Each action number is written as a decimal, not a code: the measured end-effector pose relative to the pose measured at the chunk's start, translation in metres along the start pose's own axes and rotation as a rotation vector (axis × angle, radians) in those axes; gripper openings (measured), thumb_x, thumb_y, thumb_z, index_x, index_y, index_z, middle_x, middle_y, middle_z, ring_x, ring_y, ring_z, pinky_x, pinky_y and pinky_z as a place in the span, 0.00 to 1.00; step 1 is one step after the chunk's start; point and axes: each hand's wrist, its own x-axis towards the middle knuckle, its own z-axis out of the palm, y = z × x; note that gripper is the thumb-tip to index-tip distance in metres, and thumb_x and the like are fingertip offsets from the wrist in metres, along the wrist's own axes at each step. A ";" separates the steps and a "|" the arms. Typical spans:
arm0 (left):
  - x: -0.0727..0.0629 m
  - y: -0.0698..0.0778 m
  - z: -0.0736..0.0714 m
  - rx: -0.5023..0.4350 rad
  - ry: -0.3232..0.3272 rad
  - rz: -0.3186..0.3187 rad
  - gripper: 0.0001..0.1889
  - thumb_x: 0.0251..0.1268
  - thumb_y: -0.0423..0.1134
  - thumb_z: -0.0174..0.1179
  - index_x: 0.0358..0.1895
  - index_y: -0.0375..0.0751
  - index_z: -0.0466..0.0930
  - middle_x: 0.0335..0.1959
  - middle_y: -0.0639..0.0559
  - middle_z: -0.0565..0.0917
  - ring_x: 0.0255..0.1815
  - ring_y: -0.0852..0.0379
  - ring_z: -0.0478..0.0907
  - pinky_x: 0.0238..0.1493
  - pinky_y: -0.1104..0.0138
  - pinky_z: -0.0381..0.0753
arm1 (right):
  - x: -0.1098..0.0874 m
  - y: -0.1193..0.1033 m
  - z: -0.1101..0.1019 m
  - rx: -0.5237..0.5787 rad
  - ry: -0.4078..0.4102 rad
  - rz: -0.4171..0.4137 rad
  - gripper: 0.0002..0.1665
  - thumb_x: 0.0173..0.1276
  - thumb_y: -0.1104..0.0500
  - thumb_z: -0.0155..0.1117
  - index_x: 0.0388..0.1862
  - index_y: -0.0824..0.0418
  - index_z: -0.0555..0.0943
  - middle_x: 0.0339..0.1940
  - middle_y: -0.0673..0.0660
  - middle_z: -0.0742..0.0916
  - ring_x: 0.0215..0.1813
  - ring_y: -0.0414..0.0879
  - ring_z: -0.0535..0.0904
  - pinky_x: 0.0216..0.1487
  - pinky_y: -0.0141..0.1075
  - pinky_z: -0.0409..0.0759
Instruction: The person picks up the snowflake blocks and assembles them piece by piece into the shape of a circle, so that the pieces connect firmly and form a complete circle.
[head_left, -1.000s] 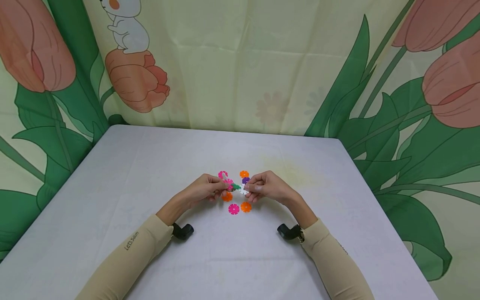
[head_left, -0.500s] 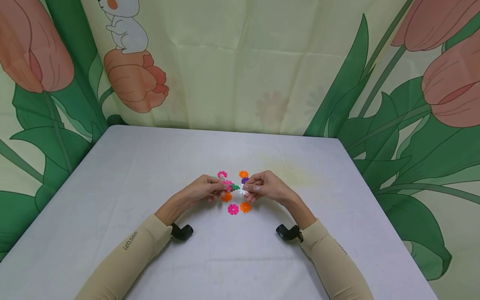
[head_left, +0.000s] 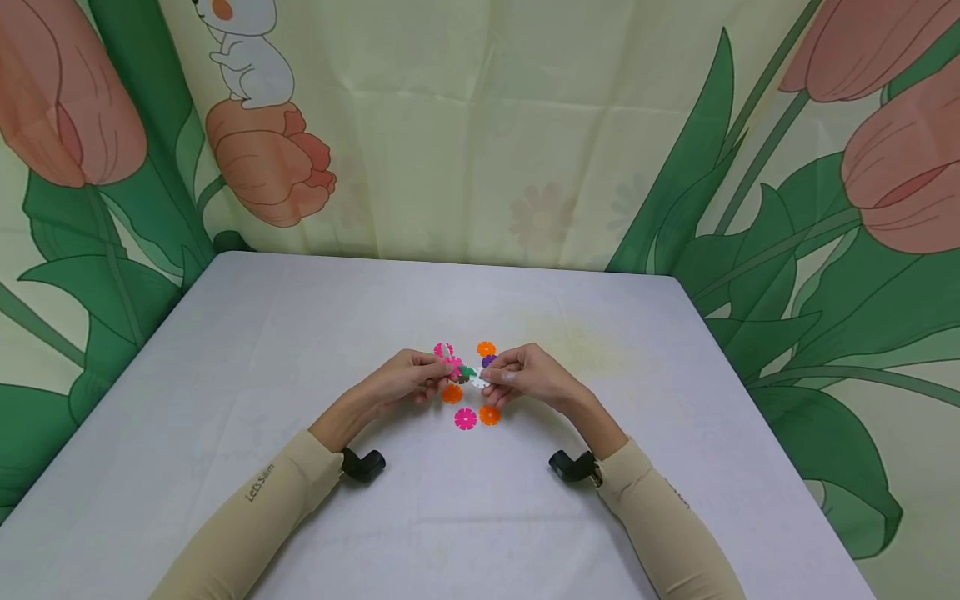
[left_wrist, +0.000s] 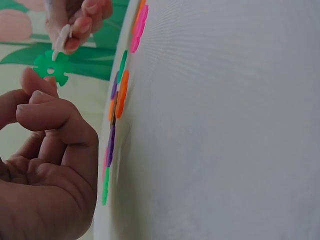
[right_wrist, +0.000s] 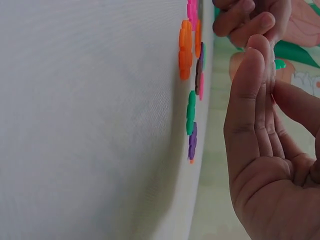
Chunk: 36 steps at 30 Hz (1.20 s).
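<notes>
Over the middle of the table, my left hand (head_left: 412,375) pinches a green snowflake disc (left_wrist: 50,67), a flat plastic piece with a notched rim. Facing it, my right hand (head_left: 531,373) pinches a white snowflake disc (head_left: 478,381) between thumb and fingers. In the left wrist view the white disc (left_wrist: 61,42) stands edge-on at the rim of the green one; whether their notches interlock I cannot tell. Around and below both hands lie orange (head_left: 452,393), pink (head_left: 465,418) and purple (head_left: 489,361) discs. My fingers partly hide some of them.
A white cloth covers the table (head_left: 360,533). More loose discs lie near the hands, among them an orange disc (head_left: 490,415) at the front and another orange disc (head_left: 486,348) behind. A tulip-print curtain (head_left: 480,167) hangs past the far edge.
My right hand has moved slightly left, bringing the white disc closer to the green one. More of the white disc shows now. My left hand has barely moved.
</notes>
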 end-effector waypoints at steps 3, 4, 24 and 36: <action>0.000 0.000 0.000 -0.010 0.014 0.001 0.18 0.81 0.43 0.57 0.48 0.27 0.84 0.27 0.55 0.80 0.29 0.59 0.71 0.30 0.72 0.70 | -0.001 0.000 0.001 -0.013 -0.019 0.005 0.14 0.78 0.59 0.66 0.50 0.71 0.86 0.33 0.58 0.93 0.35 0.51 0.93 0.46 0.43 0.92; 0.000 0.000 0.000 -0.012 0.015 0.003 0.18 0.82 0.43 0.57 0.48 0.27 0.84 0.27 0.55 0.79 0.29 0.60 0.71 0.30 0.72 0.70 | -0.001 0.000 0.001 -0.021 -0.025 0.008 0.14 0.78 0.59 0.66 0.50 0.70 0.86 0.33 0.58 0.93 0.35 0.51 0.92 0.46 0.43 0.92; 0.000 -0.002 0.002 0.088 -0.085 0.008 0.20 0.80 0.51 0.59 0.44 0.36 0.87 0.30 0.53 0.83 0.30 0.58 0.73 0.31 0.70 0.73 | 0.000 0.000 0.004 -0.093 -0.117 -0.042 0.17 0.80 0.58 0.64 0.49 0.74 0.84 0.34 0.64 0.89 0.31 0.44 0.87 0.39 0.34 0.87; -0.002 -0.001 0.007 0.126 -0.178 0.044 0.19 0.78 0.47 0.62 0.44 0.29 0.86 0.30 0.51 0.84 0.27 0.59 0.73 0.28 0.71 0.73 | 0.002 0.002 0.009 -0.078 -0.127 -0.051 0.19 0.80 0.54 0.65 0.46 0.73 0.83 0.31 0.58 0.89 0.30 0.43 0.86 0.39 0.35 0.88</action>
